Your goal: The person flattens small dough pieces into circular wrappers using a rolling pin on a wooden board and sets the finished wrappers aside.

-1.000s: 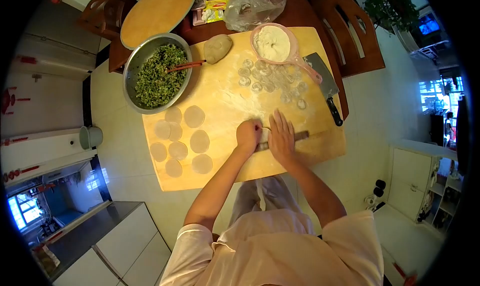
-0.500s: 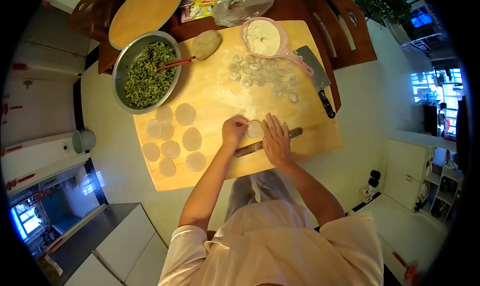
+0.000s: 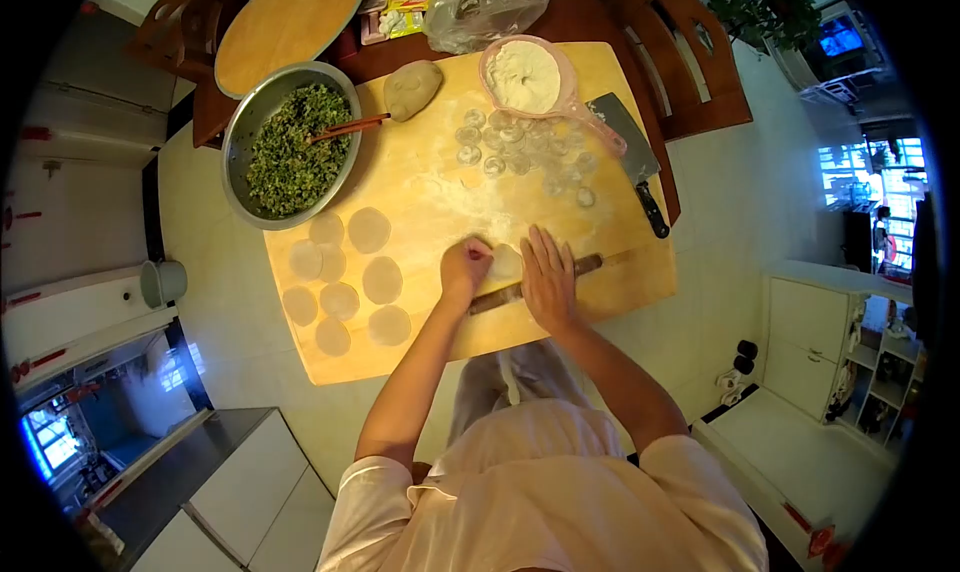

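Note:
A small dough round (image 3: 506, 263) lies on the wooden board (image 3: 430, 342) between my two hands. My left hand (image 3: 466, 270) pinches the left edge of this round. My right hand (image 3: 548, 280) rests flat, fingers stretched out, over the dark rolling pin (image 3: 497, 299), whose two ends stick out on either side of it. Several flattened dough rounds (image 3: 382, 280) lie on the board's left part. Small floured dough pieces (image 3: 494, 165) sit further back, beyond a patch of loose flour.
A steel bowl (image 3: 232, 167) of chopped green filling, with chopsticks, stands at the back left. Near it lies a dough lump (image 3: 413, 89). A pink scoop (image 3: 571, 92) of flour and a cleaver (image 3: 627, 142) are at the back right. A plastic bag (image 3: 487, 10) lies behind.
The rolling pin now shows more on the left, and the dough round lies beyond it, between my hands. The whole view has shifted slightly.

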A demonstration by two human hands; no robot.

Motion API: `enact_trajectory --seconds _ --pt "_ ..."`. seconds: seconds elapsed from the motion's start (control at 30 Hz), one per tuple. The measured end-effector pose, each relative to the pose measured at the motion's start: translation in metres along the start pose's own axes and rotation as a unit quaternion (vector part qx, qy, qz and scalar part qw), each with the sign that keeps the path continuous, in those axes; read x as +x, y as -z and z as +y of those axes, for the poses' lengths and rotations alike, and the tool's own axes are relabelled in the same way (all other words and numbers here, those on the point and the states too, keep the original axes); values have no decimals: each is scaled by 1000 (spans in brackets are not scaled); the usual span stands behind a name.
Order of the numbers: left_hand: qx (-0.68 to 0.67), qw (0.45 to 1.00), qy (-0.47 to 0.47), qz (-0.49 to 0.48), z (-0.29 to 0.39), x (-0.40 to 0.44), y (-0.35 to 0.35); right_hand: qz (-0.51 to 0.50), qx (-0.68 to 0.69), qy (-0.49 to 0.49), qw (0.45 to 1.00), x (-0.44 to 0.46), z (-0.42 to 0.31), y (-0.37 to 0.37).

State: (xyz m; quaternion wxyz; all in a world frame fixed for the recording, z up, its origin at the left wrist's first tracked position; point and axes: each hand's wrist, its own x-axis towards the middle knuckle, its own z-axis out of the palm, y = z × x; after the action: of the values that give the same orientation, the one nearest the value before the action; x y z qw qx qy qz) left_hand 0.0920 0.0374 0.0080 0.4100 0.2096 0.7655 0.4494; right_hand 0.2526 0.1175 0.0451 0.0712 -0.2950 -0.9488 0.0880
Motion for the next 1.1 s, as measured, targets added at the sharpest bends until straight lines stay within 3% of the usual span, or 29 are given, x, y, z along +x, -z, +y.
enact_trajectory --seconds 0.1,0.23,0.27,0.37,0.4,0.5,0.53,0.63,0.67,0.73,0.8,0.9,0.93,1.03,1.1 --pt "205 975 -86 10 30 -8 -7 10 21 -12 1000 66 -2 0" --pt "308 943 -126 24 35 11 -11 48 50 -23 997 77 -1 -9" --pt "289 953 -91 5 34 13 -7 33 38 -20 999 52 -1 -6" --pt "-27 1000 12 10 -17 20 -4 6 10 7 1000 7 0 5" --pt "-7 999 29 -13 -16 17 1 7 2 4 1000 11 -2 4" --pt "149 987 -42 -36 24 2 3 26 30 -11 999 63 -1 -3" --pt "228 969 -97 15 34 4 -4 31 50 -16 998 82 -1 -8" --pt "311 943 -113 14 36 18 -10 59 62 -37 996 102 -2 -14" --pt "296 945 -138 34 30 19 -8 74 52 -26 996 87 -1 -9" --pt "154 984 -83 33 18 13 -1 39 9 -1 999 26 -3 2" --pt "-26 999 32 17 5 11 7 16 -20 12 1000 10 0 0" --pt "65 997 14 -32 3 -1 11 16 -20 3 1000 25 1 -7" --pt "165 984 -70 -12 34 -10 12 22 -10 0 1000 55 -1 -5" --pt "324 928 -175 51 38 6 -4 42 53 -18 998 101 0 -15" --pt "303 940 -146 51 37 12 -2 44 64 -26 997 96 -1 -14"
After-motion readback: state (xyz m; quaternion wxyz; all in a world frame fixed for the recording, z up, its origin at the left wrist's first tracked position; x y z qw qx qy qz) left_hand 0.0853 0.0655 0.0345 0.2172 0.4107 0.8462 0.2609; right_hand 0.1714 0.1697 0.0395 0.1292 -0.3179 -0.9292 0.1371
